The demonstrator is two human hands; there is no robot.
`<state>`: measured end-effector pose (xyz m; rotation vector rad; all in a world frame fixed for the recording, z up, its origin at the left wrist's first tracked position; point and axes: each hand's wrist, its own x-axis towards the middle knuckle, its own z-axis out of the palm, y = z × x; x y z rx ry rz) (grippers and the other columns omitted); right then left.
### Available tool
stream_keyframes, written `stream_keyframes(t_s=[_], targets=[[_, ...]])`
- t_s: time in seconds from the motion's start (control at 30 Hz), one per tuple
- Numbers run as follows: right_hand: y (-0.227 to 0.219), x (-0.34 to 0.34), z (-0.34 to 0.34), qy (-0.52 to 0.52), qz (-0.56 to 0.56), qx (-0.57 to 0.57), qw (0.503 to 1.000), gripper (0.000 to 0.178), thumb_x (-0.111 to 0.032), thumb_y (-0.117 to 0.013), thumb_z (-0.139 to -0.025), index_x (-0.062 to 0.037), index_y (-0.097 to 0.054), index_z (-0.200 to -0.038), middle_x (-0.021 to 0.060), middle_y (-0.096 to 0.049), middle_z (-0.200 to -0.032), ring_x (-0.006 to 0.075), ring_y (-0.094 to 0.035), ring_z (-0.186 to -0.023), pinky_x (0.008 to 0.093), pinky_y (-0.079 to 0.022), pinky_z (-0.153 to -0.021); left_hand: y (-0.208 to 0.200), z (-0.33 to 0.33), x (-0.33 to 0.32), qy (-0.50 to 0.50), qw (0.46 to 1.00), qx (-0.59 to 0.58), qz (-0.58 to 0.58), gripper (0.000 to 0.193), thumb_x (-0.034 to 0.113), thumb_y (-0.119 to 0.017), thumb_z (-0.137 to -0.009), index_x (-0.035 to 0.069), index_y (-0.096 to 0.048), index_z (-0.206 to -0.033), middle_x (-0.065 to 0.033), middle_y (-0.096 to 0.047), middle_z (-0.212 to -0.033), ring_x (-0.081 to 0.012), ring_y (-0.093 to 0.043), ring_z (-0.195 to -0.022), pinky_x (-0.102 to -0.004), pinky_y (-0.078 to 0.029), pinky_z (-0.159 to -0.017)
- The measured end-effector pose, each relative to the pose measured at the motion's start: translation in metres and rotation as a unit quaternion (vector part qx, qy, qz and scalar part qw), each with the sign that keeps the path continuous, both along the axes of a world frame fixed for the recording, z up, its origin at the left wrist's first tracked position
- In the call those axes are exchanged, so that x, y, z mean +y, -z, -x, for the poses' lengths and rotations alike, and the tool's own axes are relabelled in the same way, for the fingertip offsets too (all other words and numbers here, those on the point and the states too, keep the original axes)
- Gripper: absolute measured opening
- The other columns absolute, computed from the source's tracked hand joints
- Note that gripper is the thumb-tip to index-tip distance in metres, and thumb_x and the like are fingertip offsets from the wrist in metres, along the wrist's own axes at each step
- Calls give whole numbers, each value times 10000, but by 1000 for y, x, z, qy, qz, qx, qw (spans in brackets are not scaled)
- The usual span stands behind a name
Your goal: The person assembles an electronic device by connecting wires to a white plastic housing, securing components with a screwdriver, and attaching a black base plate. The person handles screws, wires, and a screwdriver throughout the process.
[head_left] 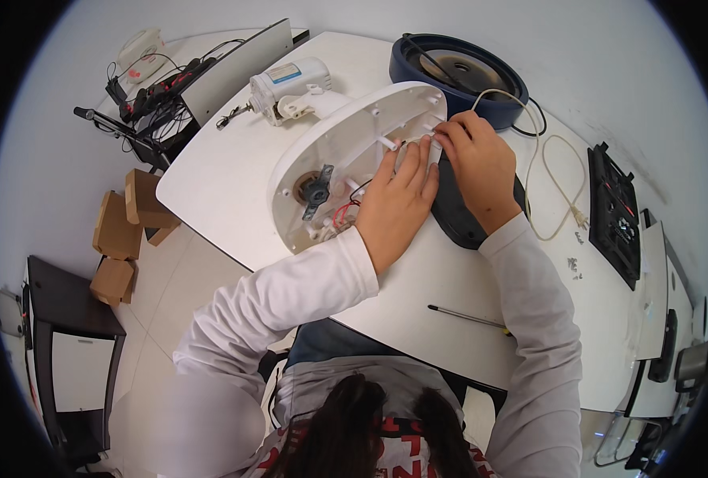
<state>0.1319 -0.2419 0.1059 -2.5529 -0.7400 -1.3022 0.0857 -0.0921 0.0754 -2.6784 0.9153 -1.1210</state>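
Lying open, underside up, near the table's (234,199) far edge: white oval fan-base shell (346,151), with a grey fitting and red and black wires exposed inside. Left hand (395,205) flat on the shell's rim, fingers extended, grasping nothing visible. Right hand (481,163) curled at the shell's far end, fingertips pinching a small part or cable; which one cannot be told. Dark base plate (457,219) beneath both hands. Screwdriver (467,317) idle by the near edge. Judged mid-job: base opened, wiring work unfinished.
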Motion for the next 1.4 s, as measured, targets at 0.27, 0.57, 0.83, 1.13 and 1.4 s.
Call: stream_keyframes(t_s=[0.27,0.57,0.83,1.13,1.4], targets=[[5,-3,-1,-24,-86,68,994,77,-168,-657,-823,-107,-645,-869,-7,-592,-843,186,-622,-720,287,-482,-586,0,-1,-1,1,1000,-1,3,381,108,-539,-774,37,-609,-1141,-177,-473,-1351,-280,-447,-1215,-442,-307,-1069],[7,1,-3,-48,-104,49,992,64,-156,-657,-829,-106,-645,-867,-4,-596,-846,195,-631,-710,278,-482,-578,0,1,1,-4,1000,2,2,376,111,-539,-773,36,-610,-1135,-176,-468,-1355,-275,-447,-1212,-439,-305,-1071],[9,-6,-8,-34,-45,20,998,83,-181,-651,-841,-100,-639,-858,-2,-608,-840,202,-623,-681,289,-478,-558,-1,1,-1,-10,1000,7,-12,377,127,-531,-785,40,-611,-1143,-179,-462,-1360,-272,-443,-1215,-436,-291,-1078],[13,-4,-11,-65,-132,52,988,101,-160,-684,-810,-97,-635,-871,1,-607,-839,190,-629,-660,261,-484,-558,-1,2,0,-11,1000,10,-15,376,119,-535,-778,43,-612,-1138,-179,-455,-1367,-273,-439,-1219,-438,-284,-1083],[17,-9,-10,-104,-133,61,984,103,-119,-679,-807,-86,-639,-896,17,-618,-860,201,-628,-668,268,-483,-560,0,1,0,-7,1000,17,-3,382,111,-548,-761,37,-611,-1130,-182,-449,-1373,-275,-440,-1219,-438,-286,-1084]])
